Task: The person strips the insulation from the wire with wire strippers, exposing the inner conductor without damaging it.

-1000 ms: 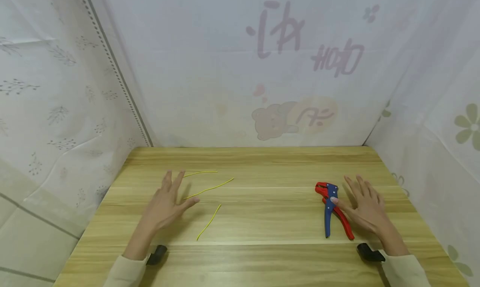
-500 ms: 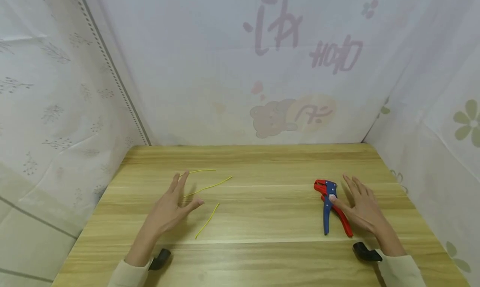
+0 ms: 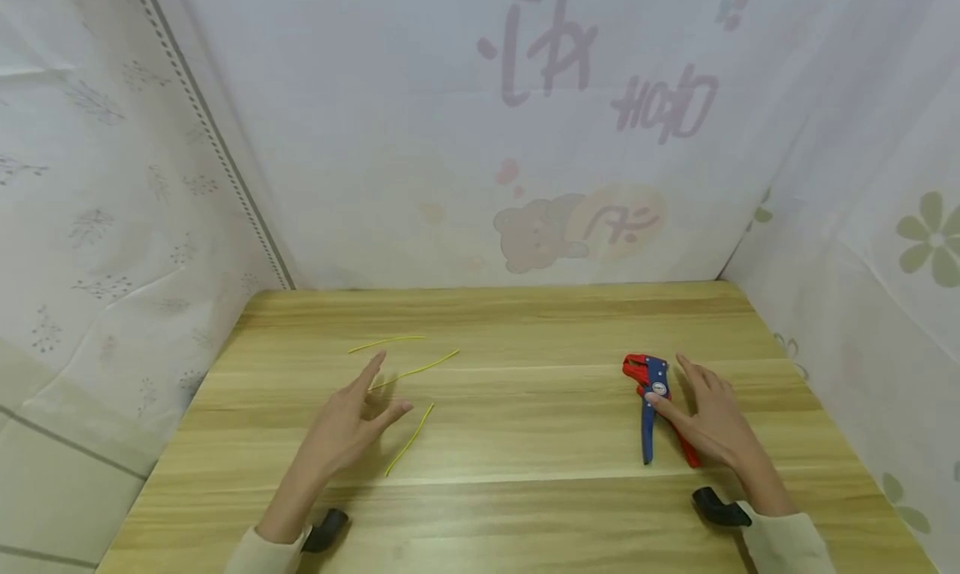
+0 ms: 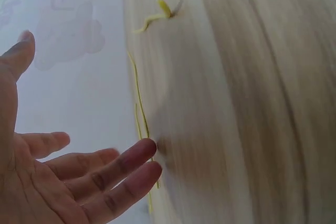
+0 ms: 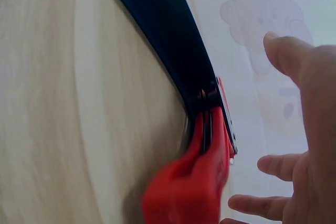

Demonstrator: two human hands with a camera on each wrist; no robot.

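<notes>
My left hand [image 3: 337, 432] hovers at the left of the table, fingers extended and thumb held apart, with nothing in it. Around it lie three thin yellow wires: a far one [image 3: 386, 341], a middle one [image 3: 423, 369] partly behind the fingers, and a near one [image 3: 409, 441] right of the thumb. The left wrist view shows fingertips close to two wires; contact is unclear. On the right lies a red and blue wire stripper [image 3: 656, 368], its red handle [image 5: 184, 198] nearest the right wrist camera. My right hand [image 3: 712, 420] is over that handle's side, fingers loosely extended, not gripping.
The wood-grain table [image 3: 510, 524] runs back to a printed white curtain [image 3: 390, 141]. More curtain hangs along the left and right sides. Black wrist mounts [image 3: 326, 531] jut inward from both sleeves.
My left hand has shifted slightly right and nearer, uncovering the far wire's left end. The right hand has come a little closer over the wire stripper's red handle. The head view has shifted slightly.
</notes>
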